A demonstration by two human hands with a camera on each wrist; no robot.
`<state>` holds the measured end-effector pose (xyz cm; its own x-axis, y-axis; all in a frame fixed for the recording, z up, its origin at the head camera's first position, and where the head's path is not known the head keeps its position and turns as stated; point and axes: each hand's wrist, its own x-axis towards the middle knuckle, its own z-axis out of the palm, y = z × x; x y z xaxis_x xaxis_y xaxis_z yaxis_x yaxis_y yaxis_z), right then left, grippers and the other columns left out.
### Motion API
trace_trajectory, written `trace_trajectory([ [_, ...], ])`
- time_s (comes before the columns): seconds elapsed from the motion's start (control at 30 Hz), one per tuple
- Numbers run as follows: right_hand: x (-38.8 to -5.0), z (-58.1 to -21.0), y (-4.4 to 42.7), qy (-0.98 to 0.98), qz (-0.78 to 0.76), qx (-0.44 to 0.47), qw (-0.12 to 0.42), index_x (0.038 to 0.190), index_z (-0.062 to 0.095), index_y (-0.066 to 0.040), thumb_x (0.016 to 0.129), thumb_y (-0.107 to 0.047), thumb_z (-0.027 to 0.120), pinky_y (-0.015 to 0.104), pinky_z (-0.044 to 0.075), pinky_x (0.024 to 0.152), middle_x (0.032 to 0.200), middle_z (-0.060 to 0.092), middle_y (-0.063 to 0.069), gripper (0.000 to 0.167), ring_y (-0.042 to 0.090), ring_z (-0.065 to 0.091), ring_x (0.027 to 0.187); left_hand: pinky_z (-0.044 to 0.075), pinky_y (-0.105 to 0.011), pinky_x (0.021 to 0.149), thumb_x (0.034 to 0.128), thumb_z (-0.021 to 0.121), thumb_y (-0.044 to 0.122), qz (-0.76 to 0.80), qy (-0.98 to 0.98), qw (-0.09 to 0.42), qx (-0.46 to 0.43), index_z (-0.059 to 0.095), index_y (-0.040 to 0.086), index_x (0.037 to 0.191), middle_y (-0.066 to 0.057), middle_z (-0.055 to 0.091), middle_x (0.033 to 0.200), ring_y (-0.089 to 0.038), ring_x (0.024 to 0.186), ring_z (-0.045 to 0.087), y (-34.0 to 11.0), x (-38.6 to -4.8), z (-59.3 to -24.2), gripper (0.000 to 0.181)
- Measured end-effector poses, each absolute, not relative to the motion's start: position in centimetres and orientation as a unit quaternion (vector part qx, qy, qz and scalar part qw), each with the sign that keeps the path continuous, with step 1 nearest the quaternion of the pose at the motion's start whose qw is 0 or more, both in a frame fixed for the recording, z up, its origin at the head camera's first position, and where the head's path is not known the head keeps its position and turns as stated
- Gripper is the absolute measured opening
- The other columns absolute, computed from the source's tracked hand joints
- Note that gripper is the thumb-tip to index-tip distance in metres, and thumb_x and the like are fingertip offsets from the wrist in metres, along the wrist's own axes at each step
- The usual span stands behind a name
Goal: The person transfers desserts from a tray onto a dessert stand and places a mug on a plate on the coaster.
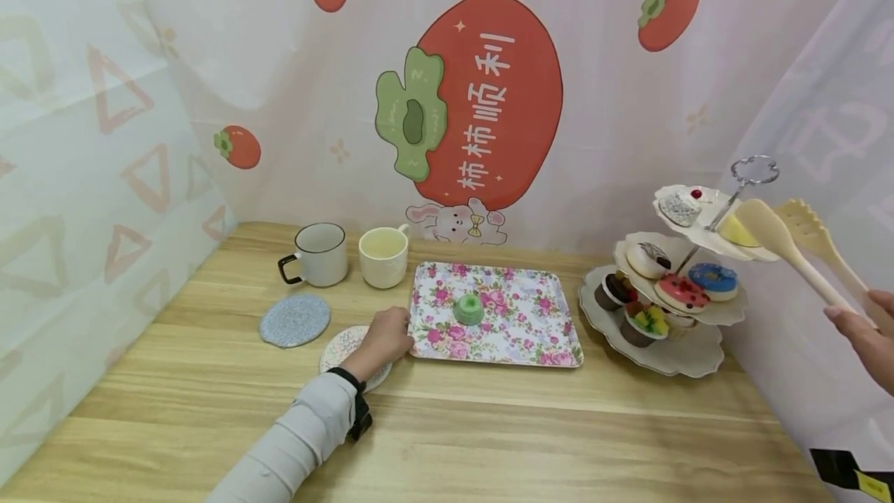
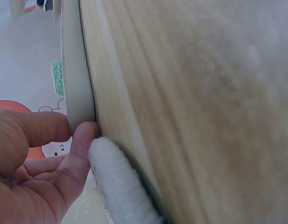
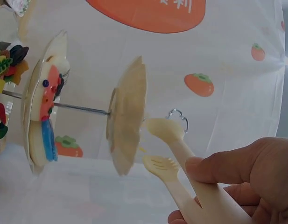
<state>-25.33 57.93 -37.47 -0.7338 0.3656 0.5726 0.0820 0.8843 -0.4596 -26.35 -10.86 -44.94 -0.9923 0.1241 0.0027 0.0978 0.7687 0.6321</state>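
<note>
My left hand (image 1: 382, 336) pinches the left edge of the floral tray (image 1: 517, 355) between thumb and finger; the left wrist view shows the tray's pale side wall (image 2: 78, 70) at the fingertips. On the tray sits a small green cake (image 1: 469, 310). My right hand (image 1: 866, 336) holds pale serving tongs (image 3: 200, 186), one arm ending in a spoon and the other in a slotted fork, spread apart. The tong heads are by the top plate of a three-tier cake stand (image 1: 680, 359), with nothing between them.
Behind the left hand stand a white mug (image 1: 324, 258) with a black handle and a cream mug (image 1: 384, 258). A grey-blue coaster (image 1: 295, 320) and a speckled coaster (image 1: 338, 348) lie nearby. Toy doughnuts (image 1: 712, 278) and cupcakes (image 1: 639, 328) fill the stand. Printed curtains (image 1: 601, 138) enclose the table.
</note>
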Motion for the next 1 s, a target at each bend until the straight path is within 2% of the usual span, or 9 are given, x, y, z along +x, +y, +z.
trace_trajectory([
  [0.17,-22.9,-35.5,53.1,-0.89,0.246,-0.093,0.372,0.12,0.059,-0.02,0.081,-0.022,0.072,0.014,0.032,0.039,0.075,0.052,-0.015,0.041,-0.012,0.038,0.057,0.025,-0.025,0.047,0.0728,0.061,-0.008,0.331,0.941,0.018,0.061,0.034,0.01,0.062,0.0,0.025,0.058,-0.014,0.051,0.027,-10.8,-26.4,-44.8,0.034],
  [0.23,-21.1,-33.6,49.0,-0.879,0.272,-0.08,0.383,0.114,0.062,-0.02,0.081,-0.013,0.071,0.013,0.031,0.039,0.068,0.056,-0.013,0.036,-0.012,0.04,0.053,0.025,-0.026,0.047,0.0726,0.061,-0.008,0.33,0.942,0.017,0.062,0.034,0.009,0.062,0.0,0.025,0.058,-0.014,0.051,0.027,-10.9,-26.4,-44.8,0.033],
  [0.3,-19.2,-31.3,44.6,-0.88,0.285,-0.078,0.373,0.116,0.062,-0.002,0.081,-0.006,0.069,0.012,0.03,0.039,0.068,0.06,0.008,0.036,-0.013,0.039,0.049,0.025,-0.026,0.047,0.0727,0.061,-0.008,0.33,0.942,0.017,0.063,0.035,0.009,0.062,0.0,0.026,0.058,-0.014,0.051,0.027,-10.9,-26.4,-44.8,0.033],
  [0.4,-16.8,-28.7,39.6,-0.884,0.297,-0.068,0.354,0.114,0.052,0.02,0.082,-0.001,0.064,0.012,0.029,0.038,0.06,0.057,0.006,0.04,-0.016,0.036,0.047,0.025,-0.025,0.047,0.0724,0.061,-0.008,0.33,0.941,0.017,0.065,0.035,0.009,0.062,0.0,0.025,0.058,-0.014,0.051,0.026,-10.9,-26.4,-44.9,0.033],
  [0.43,-16.3,-28.2,38.5,-0.886,0.299,-0.072,0.346,0.114,0.052,0.02,0.083,-0.002,0.063,0.013,0.029,0.038,0.058,0.053,-0.006,0.039,-0.014,0.035,0.047,0.024,-0.025,0.047,0.0725,0.061,-0.008,0.331,0.941,0.016,0.066,0.034,0.009,0.062,0.0,0.024,0.058,-0.014,0.051,0.026,-10.9,-26.4,-44.9,0.034],
  [0.47,-15.8,-27.5,37.3,-0.893,0.295,-0.069,0.333,0.112,0.048,0.025,0.084,0.0,0.061,0.014,0.029,0.038,0.059,0.054,0.004,0.04,-0.014,0.035,0.046,0.024,-0.025,0.047,0.0723,0.061,-0.008,0.332,0.941,0.015,0.068,0.033,0.009,0.062,0.0,0.024,0.058,-0.014,0.051,0.025,-10.9,-26.4,-44.9,0.035],
  [0.53,-15.3,-27.2,36.0,-0.897,0.287,-0.063,0.331,0.111,0.048,0.026,0.084,0.003,0.061,0.014,0.029,0.037,0.06,0.054,0.005,0.038,-0.014,0.034,0.046,0.023,-0.025,0.047,0.0718,0.06,-0.009,0.336,0.939,0.012,0.069,0.03,0.01,0.062,0.001,0.021,0.058,-0.014,0.05,0.023,-10.9,-26.4,-44.9,0.037],
  [0.67,-14.9,-27.3,34.5,-0.913,0.239,-0.041,0.329,0.112,0.048,0.025,0.085,0.002,0.061,0.015,0.029,0.036,0.077,0.05,0.04,0.038,-0.013,0.032,0.047,0.022,-0.025,0.047,0.0708,0.06,-0.01,0.341,0.937,0.009,0.068,0.028,0.011,0.062,0.001,0.02,0.058,-0.013,0.05,0.021,-10.9,-26.3,-44.8,0.039],
  [1.0,-15.4,-28.4,32.1,-0.944,0.142,-0.014,0.298,0.11,0.058,0.015,0.082,-0.021,0.07,0.032,0.032,0.041,0.085,0.059,0.036,0.047,0.036,0.052,0.054,0.025,-0.025,0.046,0.071,0.06,-0.01,0.345,0.936,0.014,0.062,0.032,0.009,0.061,0.001,0.023,0.057,-0.013,0.049,0.026,-10.8,-26.2,-44.7,0.035],
])
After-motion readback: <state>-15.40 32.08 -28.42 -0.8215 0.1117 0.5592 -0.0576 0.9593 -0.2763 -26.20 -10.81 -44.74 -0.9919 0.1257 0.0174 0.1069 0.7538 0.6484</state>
